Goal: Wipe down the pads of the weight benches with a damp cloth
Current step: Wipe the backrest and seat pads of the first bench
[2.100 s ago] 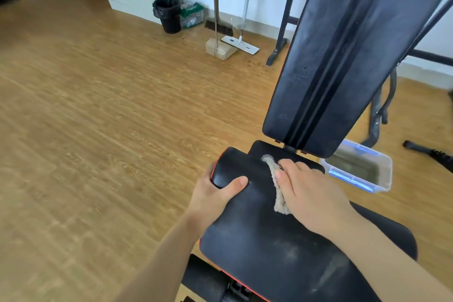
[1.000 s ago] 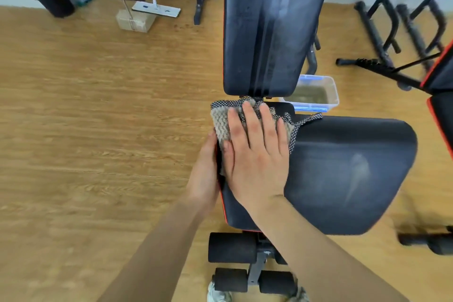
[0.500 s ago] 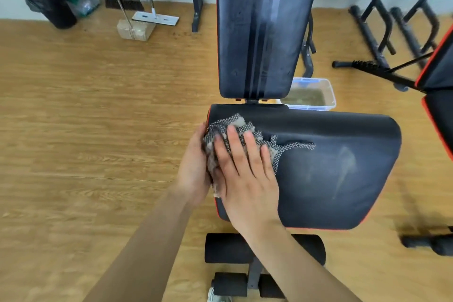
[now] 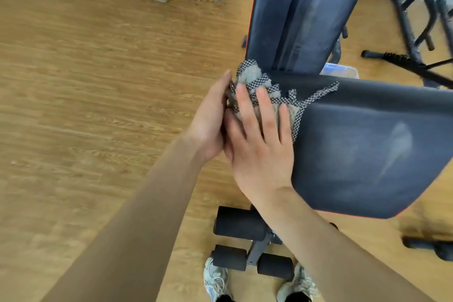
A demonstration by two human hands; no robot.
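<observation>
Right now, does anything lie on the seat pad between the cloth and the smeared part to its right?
Nothing visible does. The right hand presses the cloth flat on the left end of the seat pad; to its right the pad is bare, with only a pale smear. The backrest stands behind, outside that path.

The person's left forearm [image 4: 147, 216] and right forearm [image 4: 331, 240] are bare along all of their visible length, from the lower edge of the view to the wrists, and the left hand [image 4: 208, 125] and right hand [image 4: 259, 149] are bare as well. On the feet are a left trainer [image 4: 215, 282] and a right trainer [image 4: 300, 284], a matching pair in pale grey and off-white with layered, mesh-like panels, chunky rounded toes and light laces crossing over the top. Above each shoe's opening a patch of dark fabric [image 4: 223, 298] shows at the bottom edge, too cropped to tell sock from trouser hem
</observation>
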